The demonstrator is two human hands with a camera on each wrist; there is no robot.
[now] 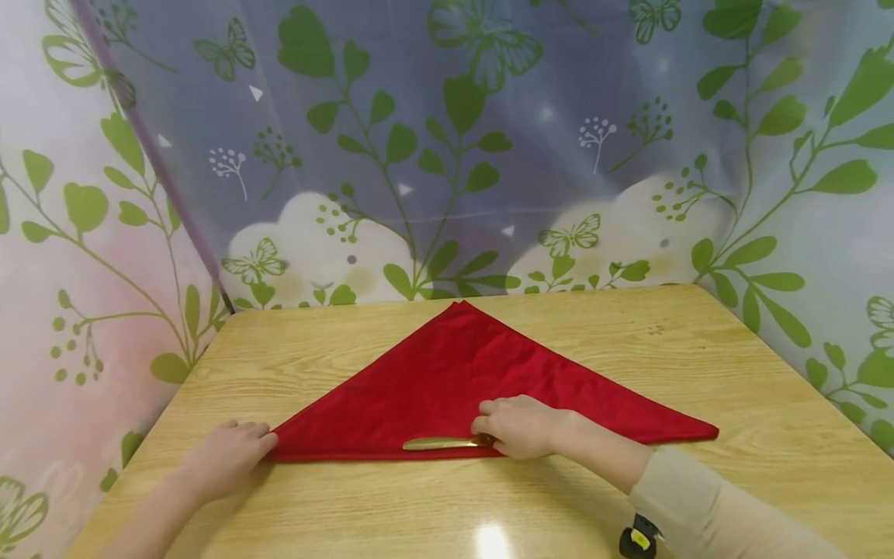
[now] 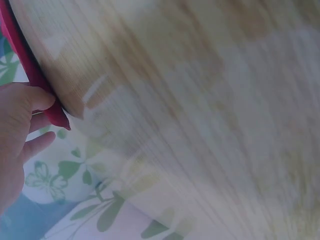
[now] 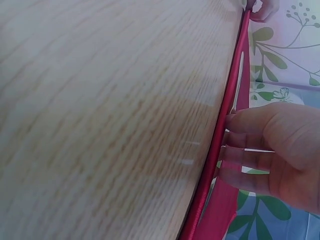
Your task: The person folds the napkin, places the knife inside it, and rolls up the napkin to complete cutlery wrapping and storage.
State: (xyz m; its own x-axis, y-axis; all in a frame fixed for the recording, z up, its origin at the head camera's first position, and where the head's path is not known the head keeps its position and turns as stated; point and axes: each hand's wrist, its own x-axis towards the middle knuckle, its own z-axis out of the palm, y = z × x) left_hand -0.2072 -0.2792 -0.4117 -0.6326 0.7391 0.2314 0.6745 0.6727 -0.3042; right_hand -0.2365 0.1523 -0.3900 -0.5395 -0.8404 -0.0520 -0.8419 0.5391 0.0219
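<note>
A red cloth (image 1: 419, 388) lies folded into a wide triangle, its point away from me and its long edge towards me. My left hand (image 1: 233, 458) pinches its left corner; in the left wrist view the thumb (image 2: 41, 98) presses on the red tip. Along the near edge lies a slim gold piece of cutlery (image 1: 440, 443) with a smooth rounded left end. My right hand (image 1: 524, 427) grips its right end, with fingertips down at the cloth. The fingers hide that end, so I cannot tell which kind of cutlery it is.
The cloth rests on a light wood-grain table (image 1: 349, 505). Behind and on both sides hang curtains (image 1: 391, 155) printed with green leaves and butterflies. The far point of the cloth reaches close to the table's back edge. A black wrist device (image 1: 639, 538) shows below the right sleeve.
</note>
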